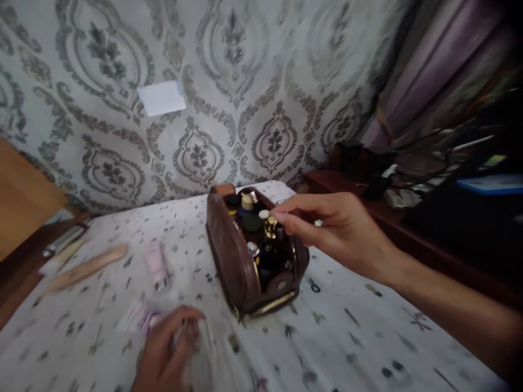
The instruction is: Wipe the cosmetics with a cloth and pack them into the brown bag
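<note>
An open brown zip bag point(232, 253) stands on the bed or table cover, filled with several small bottles and jars. My right hand point(329, 220) is over its right side, thumb and forefinger pinched together. At their tips is a small white piece point(265, 214), and whether it is what they grip is unclear. Just below shows a gold bottle top point(270, 227) inside the bag. My left hand point(169, 345) is low in front, its fingers curled and blurred around something I cannot make out. Beside it lies a white and purple packet point(141, 318).
A pink tube point(156, 264) lies left of the bag. Farther left are a long beige tube point(87, 269) and several slim items near the edge. Patterned wallpaper with a white paper point(162, 98) rises behind. Cables and a blue-edged object point(492, 184) are on the right.
</note>
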Available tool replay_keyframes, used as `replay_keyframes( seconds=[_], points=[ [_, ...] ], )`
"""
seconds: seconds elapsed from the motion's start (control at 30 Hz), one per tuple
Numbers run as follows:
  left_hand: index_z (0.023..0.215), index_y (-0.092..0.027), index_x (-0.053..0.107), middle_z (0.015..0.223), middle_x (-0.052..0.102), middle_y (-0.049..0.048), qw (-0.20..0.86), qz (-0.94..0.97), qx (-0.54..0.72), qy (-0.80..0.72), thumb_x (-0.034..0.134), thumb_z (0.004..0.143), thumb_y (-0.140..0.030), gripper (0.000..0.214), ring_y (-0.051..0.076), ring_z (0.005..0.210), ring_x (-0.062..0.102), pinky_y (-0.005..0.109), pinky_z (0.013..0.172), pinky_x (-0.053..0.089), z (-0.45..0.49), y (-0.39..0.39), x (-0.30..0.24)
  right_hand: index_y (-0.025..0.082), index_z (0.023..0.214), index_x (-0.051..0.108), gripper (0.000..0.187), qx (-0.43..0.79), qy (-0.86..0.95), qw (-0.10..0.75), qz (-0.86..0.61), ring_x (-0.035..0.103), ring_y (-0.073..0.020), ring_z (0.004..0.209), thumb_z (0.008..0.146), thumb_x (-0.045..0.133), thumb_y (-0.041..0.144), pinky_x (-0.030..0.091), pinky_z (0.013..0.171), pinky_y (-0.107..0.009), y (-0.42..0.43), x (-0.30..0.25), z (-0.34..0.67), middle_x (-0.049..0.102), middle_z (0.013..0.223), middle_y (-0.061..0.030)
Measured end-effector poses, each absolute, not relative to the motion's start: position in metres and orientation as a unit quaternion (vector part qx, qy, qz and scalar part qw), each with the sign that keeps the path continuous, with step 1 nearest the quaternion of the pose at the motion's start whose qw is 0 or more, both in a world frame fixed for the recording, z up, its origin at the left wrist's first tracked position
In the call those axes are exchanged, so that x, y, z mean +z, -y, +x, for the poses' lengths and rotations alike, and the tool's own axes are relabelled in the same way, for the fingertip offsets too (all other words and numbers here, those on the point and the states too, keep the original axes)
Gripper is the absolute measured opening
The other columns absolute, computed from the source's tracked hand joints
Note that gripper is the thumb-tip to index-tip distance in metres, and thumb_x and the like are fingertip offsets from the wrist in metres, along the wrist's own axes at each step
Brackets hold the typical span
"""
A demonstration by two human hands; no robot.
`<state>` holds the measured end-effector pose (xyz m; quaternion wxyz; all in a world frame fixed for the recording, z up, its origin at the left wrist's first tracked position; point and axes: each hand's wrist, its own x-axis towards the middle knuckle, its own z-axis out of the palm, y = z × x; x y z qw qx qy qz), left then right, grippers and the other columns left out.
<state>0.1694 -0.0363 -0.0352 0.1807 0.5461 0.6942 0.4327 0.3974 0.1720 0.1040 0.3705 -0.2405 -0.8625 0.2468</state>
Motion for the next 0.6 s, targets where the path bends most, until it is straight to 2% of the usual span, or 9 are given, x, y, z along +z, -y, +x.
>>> replay_keyframes(
  seconds=[0.07,0.13,0.27,0.37,0.43,0.53,0.6],
  points=[
    [0.088,-0.021,0.066,0.063,0.061,-0.002,0.189,0.515,0.48,-0.685,0.049,0.092,-0.037,0.024,0.015,0.059,0.058,0.024,0.059,0.047,0.16,0.036,-0.018,0.021,0.082,0.073,0.024,0.264,0.849,0.387,-0.244,0.061,-0.0136,0.06,0.09,0.06,0.04,0.046,0.054,-0.024,-0.15,0.092,0.404,0.069,0.071,-0.0023],
    [0.088,-0.019,0.063,0.066,0.061,-0.0017,0.17,0.456,0.527,-0.697,0.049,0.09,-0.032,0.018,0.014,0.06,0.057,0.025,0.059,0.047,0.145,0.037,-0.004,0.023,0.086,0.073,0.018,0.278,0.843,0.396,-0.235,0.062,-0.0138,0.057,0.089,0.063,0.038,0.05,0.055,-0.025,-0.127,0.077,0.406,0.071,0.071,-0.0021],
    [0.084,-0.019,0.06,0.067,0.058,-0.0031,0.157,0.404,0.587,-0.684,0.049,0.082,-0.021,0.011,0.012,0.059,0.053,0.024,0.059,0.043,0.118,0.045,0.005,0.024,0.091,0.073,0.013,0.33,0.867,0.333,-0.169,0.065,-0.0136,0.06,0.091,0.061,0.027,0.052,0.056,-0.025,-0.085,0.041,0.397,0.074,0.076,-0.0026],
    [0.085,-0.019,0.062,0.062,0.054,-0.0043,0.159,0.44,0.513,-0.72,0.049,0.085,-0.028,0.016,0.012,0.055,0.048,0.024,0.055,0.038,0.108,0.057,0.002,0.021,0.088,0.073,0.019,0.367,0.887,0.245,-0.135,0.064,-0.0131,0.062,0.093,0.055,0.023,0.049,0.057,-0.024,-0.061,0.018,0.38,0.072,0.075,-0.0021],
    [0.089,-0.019,0.064,0.065,0.058,-0.0029,0.135,0.476,0.428,-0.756,0.048,0.087,-0.033,0.021,0.014,0.058,0.051,0.025,0.057,0.038,0.106,0.067,-0.001,0.019,0.09,0.072,0.02,0.385,0.893,0.194,-0.127,0.062,-0.0126,0.062,0.094,0.053,0.023,0.046,0.058,-0.024,-0.05,0.007,0.367,0.07,0.076,-0.0023],
    [0.099,-0.021,0.066,0.087,0.07,0.0015,0.082,0.529,0.303,-0.788,0.044,0.091,-0.03,0.025,0.019,0.077,0.061,0.029,0.071,0.043,0.104,0.08,-0.004,0.017,0.098,0.071,0.018,0.402,0.896,0.143,-0.125,0.06,-0.0125,0.064,0.092,0.055,0.019,0.045,0.062,-0.025,-0.038,-0.004,0.348,0.069,0.083,-0.0035],
    [0.103,-0.022,0.066,0.098,0.072,0.0033,0.07,0.566,0.243,-0.784,0.04,0.094,-0.027,0.028,0.021,0.087,0.063,0.032,0.078,0.044,0.103,0.087,-0.005,0.016,0.103,0.071,0.019,0.402,0.896,0.125,-0.138,0.058,-0.0127,0.066,0.09,0.056,0.015,0.045,0.064,-0.025,-0.033,-0.01,0.335,0.066,0.087,-0.0039]
  ],
)
